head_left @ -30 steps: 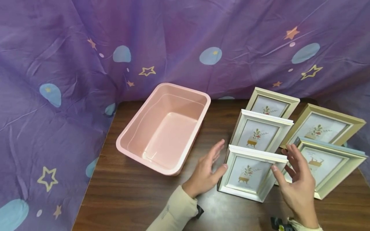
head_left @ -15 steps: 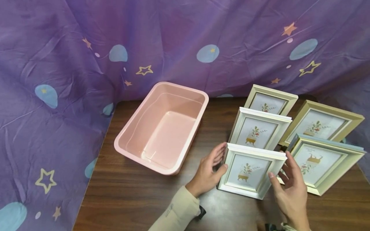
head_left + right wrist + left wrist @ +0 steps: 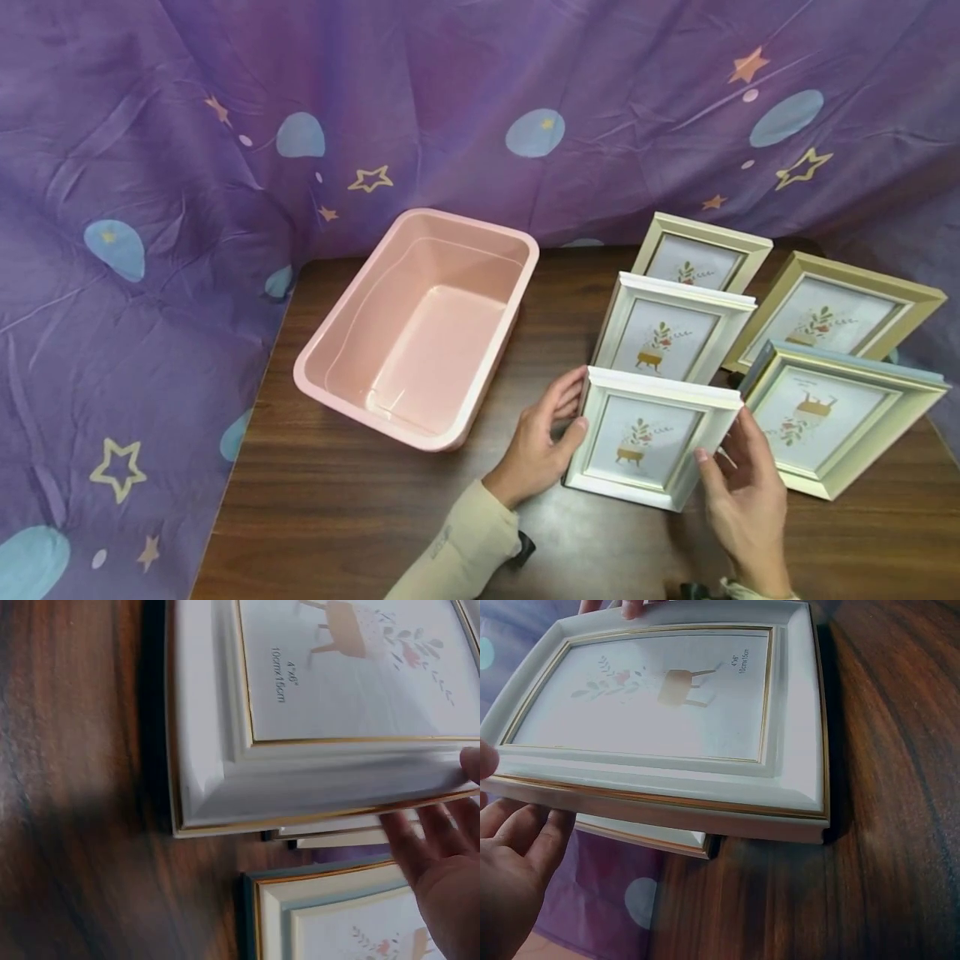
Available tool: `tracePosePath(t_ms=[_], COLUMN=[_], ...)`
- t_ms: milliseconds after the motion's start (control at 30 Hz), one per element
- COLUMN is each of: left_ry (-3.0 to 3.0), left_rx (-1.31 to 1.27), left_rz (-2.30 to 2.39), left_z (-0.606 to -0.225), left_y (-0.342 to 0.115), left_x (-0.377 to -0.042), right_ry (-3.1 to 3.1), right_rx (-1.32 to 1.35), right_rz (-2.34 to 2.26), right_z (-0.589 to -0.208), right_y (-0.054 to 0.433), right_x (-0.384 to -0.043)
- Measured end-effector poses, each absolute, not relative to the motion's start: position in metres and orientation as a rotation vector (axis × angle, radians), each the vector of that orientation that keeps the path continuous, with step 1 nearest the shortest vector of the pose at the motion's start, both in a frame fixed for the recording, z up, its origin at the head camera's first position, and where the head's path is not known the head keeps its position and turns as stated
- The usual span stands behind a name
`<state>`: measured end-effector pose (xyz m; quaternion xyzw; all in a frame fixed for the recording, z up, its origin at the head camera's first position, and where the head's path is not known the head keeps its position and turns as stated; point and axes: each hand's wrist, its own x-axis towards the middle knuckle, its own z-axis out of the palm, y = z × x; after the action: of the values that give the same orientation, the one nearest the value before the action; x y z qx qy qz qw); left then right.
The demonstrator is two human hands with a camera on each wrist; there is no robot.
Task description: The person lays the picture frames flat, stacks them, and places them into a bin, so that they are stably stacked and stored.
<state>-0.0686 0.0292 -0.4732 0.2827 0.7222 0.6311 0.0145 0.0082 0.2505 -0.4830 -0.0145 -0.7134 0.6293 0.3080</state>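
A white picture frame (image 3: 651, 493) with thin gold lines and a plant-pot print stands upright nearest me. My left hand (image 3: 534, 446) holds its left edge, with the thumb at the front and the fingers round the side and back. Along the opposite edge, my right hand (image 3: 746, 500) grips it the same way. Seen from the left wrist, the frame (image 3: 795, 735) has a dark backing, and the fingers press its side. The right wrist view shows the print with size lettering; the thumb there is partly cut off.
Behind stands a second white frame (image 3: 611, 329), then a cream frame (image 3: 720, 229). To the right are a tan frame (image 3: 870, 279) and a blue-edged cream frame (image 3: 862, 454) with its print upside down. A pink plastic basin (image 3: 315, 379) sits left on the wooden table (image 3: 337, 517), before a purple curtain (image 3: 450, 108).
Both hands have closed in on the near white frame and taken hold of its sides. My right hand moved left to reach it. The view has shifted slightly.
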Motion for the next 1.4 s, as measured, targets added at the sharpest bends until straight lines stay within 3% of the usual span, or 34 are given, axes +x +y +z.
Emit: tracePosePath(t_ms=[233,467,700,867,1133,1400], left_ry=[2.313,2.483,2.546,2.537,2.482,2.419], left_rx=[0.92,1.153,1.153,1.153,1.178,1.225], left_rz=[2.022,2.014,2.024,2.073,2.091,2.057], left_z=[-0.474,-0.475,-0.47,-0.459,-0.439,-0.439], left_y=[0.032,0.035,0.031,0.025,0.015,0.005], left_x=[-0.069,-0.072,-0.075,-0.079,-0.082,-0.074], right_ry=[-1.803,-1.815,-1.729,-1.657,-1.984,-2.017], right_rx=[0.008,-0.01,0.052,0.171,0.141,0.193], right_rz=[1.664,1.557,1.67,1.733,1.274,1.312], right_z=[-0.487,-0.484,-0.474,-0.464,-0.444,-0.412], right_y=[0.25,0.247,0.243,0.235,0.234,0.236], right_x=[0.008,0.008,0.003,-0.001,-0.007,-0.013])
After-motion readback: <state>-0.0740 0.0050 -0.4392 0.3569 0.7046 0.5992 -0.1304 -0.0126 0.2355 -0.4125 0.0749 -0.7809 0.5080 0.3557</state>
